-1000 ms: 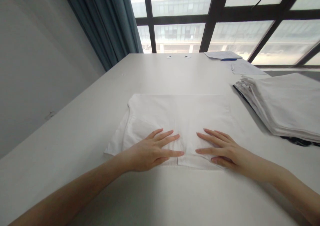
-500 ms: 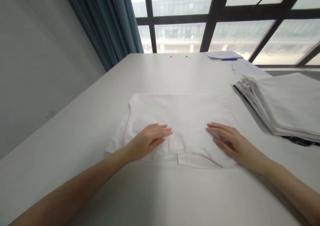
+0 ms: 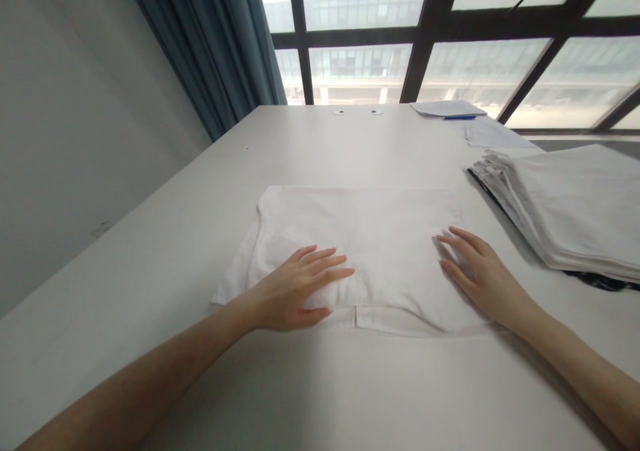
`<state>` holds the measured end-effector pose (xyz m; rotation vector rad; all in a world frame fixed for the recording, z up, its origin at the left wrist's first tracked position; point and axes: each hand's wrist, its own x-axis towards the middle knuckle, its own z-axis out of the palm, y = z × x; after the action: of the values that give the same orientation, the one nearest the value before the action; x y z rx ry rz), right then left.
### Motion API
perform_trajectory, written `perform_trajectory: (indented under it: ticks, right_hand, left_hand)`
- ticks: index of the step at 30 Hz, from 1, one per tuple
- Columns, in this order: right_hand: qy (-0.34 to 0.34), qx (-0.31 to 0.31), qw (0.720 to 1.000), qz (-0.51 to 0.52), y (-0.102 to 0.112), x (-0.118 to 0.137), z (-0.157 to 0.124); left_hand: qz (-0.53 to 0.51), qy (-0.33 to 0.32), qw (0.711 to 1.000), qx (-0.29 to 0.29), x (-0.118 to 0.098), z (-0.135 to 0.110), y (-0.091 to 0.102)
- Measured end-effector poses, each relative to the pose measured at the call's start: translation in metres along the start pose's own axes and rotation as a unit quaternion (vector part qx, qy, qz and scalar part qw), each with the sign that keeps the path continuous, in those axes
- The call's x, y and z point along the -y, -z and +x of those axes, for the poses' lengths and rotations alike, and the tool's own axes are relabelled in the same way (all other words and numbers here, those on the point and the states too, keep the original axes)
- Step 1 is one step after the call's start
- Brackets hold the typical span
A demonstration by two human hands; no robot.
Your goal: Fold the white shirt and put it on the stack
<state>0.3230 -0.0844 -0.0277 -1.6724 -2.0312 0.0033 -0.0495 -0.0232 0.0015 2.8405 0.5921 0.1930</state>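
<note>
A folded white cloth (image 3: 360,231) lies flat on the white table (image 3: 150,258) in front of me. My left hand (image 3: 295,288) rests palm down on the cloth's near left part, fingers stretched out and slightly spread. My right hand (image 3: 480,274) lies flat on the cloth's right edge, fingers open and pointing away and left. Neither hand holds anything.
A stack of folded white cloths (image 3: 565,204) sits at the right, over something dark. Papers (image 3: 447,108) and a blue pen (image 3: 457,118) lie at the far edge by the window. A blue curtain (image 3: 215,44) hangs at the back left beside the wall.
Both hands slid apart over the cloth from its near middle. The right hand moved to the right edge; the left hand shifted a little left and its fingers spread again.
</note>
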Motion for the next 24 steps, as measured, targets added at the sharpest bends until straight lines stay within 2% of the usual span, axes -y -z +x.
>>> perform_trajectory:
  ticks: [8,13,17,20,24]
  right_hand:
    - [-0.063,-0.046,0.996,0.050,0.002,-0.009,0.005]
    - [-0.076,-0.064,0.993,0.060,0.000,-0.013,0.006]
    - [-0.127,-0.068,0.985,0.091,0.000,-0.016,0.008]
    - [-0.168,-0.076,0.979,0.091,0.000,-0.020,0.010]
    - [-0.214,-0.071,0.968,0.110,0.001,-0.023,0.012]
  left_hand:
    - [0.016,-0.056,0.998,-0.006,-0.020,0.001,0.011]
    - [0.104,0.005,0.995,0.009,-0.031,0.001,0.021]
    - [0.185,0.045,0.981,0.030,-0.035,-0.009,0.023]
    - [0.207,0.045,0.977,-0.011,-0.034,-0.019,0.017]
    - [0.206,-0.001,0.974,-0.096,-0.029,-0.027,0.011]
